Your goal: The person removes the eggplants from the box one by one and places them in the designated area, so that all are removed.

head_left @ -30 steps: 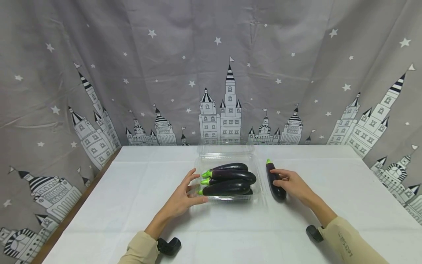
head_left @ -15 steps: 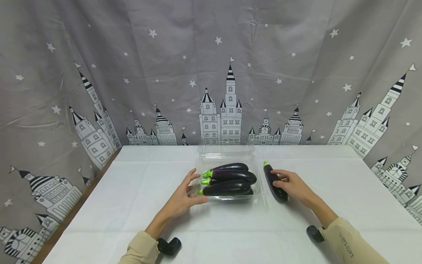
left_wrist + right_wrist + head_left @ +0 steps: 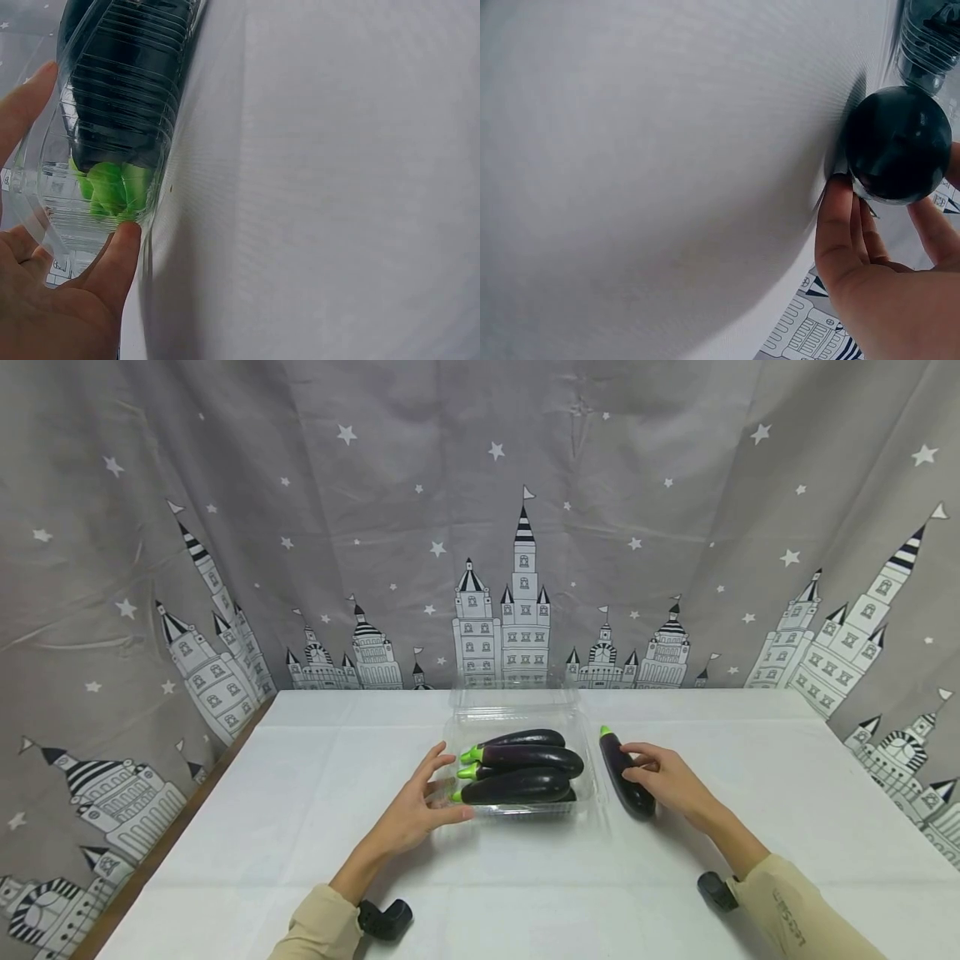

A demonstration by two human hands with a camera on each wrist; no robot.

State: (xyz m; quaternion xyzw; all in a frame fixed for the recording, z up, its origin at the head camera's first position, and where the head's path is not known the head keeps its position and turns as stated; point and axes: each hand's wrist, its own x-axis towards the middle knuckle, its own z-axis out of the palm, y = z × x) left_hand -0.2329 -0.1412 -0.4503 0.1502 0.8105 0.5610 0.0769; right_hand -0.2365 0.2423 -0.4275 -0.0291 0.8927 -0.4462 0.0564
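A clear plastic clamshell container (image 3: 587, 797) stands mid-table with its lid raised at the back. Several dark purple eggplants (image 3: 517, 786) with green stem ends lie inside it, stems to the left. My left hand (image 3: 408, 810) holds the container's front left corner, thumb at the front wall and fingers along the left side. In the left wrist view the thumb tip (image 3: 129, 229) touches the ribbed plastic. To the right of the container, my right hand (image 3: 667, 781) grips a single eggplant (image 3: 626, 785), thumb and fingers on either side. Its rounded end faces the right wrist camera.
A white cloth (image 3: 510, 893) covers the table, its brown edge (image 3: 180, 806) showing at the left. Behind hangs a grey curtain (image 3: 375, 510) with castles and stars. Each wrist wears a black device (image 3: 385, 920).
Compared with a second ago, the single eggplant in my right hand has turned slightly, its stem end shifting left and its rounded end right. My left hand and the container stay put.
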